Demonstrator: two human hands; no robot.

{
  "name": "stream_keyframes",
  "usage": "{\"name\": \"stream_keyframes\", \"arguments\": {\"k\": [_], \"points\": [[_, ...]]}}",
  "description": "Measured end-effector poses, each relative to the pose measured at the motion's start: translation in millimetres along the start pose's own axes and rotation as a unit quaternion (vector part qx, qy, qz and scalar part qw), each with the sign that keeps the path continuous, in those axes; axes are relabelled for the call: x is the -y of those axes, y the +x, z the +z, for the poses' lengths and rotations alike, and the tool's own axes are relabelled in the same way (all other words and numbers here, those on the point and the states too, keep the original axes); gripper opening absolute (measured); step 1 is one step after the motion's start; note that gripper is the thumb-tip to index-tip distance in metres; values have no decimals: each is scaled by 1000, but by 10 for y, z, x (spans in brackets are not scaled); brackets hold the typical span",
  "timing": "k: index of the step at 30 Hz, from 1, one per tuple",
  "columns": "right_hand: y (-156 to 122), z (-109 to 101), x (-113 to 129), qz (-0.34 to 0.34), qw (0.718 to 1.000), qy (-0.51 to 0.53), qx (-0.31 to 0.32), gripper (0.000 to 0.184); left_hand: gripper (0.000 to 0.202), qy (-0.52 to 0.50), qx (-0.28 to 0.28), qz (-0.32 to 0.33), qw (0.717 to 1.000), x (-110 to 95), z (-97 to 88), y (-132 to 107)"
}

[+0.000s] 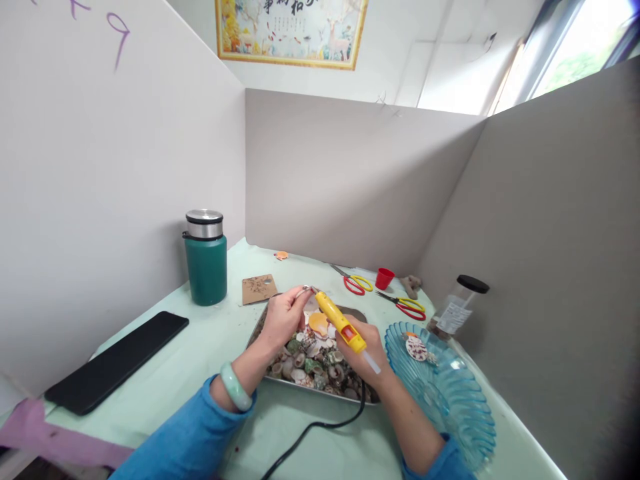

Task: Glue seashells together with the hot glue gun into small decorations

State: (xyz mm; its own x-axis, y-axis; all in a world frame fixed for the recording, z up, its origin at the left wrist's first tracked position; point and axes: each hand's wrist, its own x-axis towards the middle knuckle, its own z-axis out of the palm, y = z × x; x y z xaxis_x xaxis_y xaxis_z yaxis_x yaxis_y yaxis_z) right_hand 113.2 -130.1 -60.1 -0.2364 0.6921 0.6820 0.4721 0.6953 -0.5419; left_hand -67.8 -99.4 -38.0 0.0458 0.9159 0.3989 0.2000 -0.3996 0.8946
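My right hand (361, 347) is closed around a yellow hot glue gun (336, 319), a clear glue stick (371, 362) poking out of its back end. The gun's nozzle meets the fingertips of my left hand (284, 315), which pinches something small that I cannot make out. Both hands are above a metal tray (323, 395) full of seashells (313, 365). An orange scallop shell (319, 324) shows on the pile between them. From the gun, a black cord (320, 424) runs toward me over the table.
A green flask (206, 267) and black slab (120, 360) stand left, a brown card (259, 289) behind. Two pairs of scissors (354, 281), a red cup (385, 278) and a lidded jar (457, 307) are back right. A blue glass plate (450, 400) holds shell pieces (417, 347). Grey partitions (350, 180) surround the table.
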Motion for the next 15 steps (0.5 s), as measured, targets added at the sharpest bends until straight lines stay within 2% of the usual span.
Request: {"name": "stream_keyframes", "arguments": {"k": [3,8,15], "points": [[9,0,5,0,1000,1,-7,25,33,-20,20,-9,1000,-10,14,-4],[13,-1,3,8,1000,-9,-17,20,33,-92,48,-65,992,-4,14,17],[10,3,7,12,1000,-4,8,27,34,-171,88,-86,978,43,16,44]]}}
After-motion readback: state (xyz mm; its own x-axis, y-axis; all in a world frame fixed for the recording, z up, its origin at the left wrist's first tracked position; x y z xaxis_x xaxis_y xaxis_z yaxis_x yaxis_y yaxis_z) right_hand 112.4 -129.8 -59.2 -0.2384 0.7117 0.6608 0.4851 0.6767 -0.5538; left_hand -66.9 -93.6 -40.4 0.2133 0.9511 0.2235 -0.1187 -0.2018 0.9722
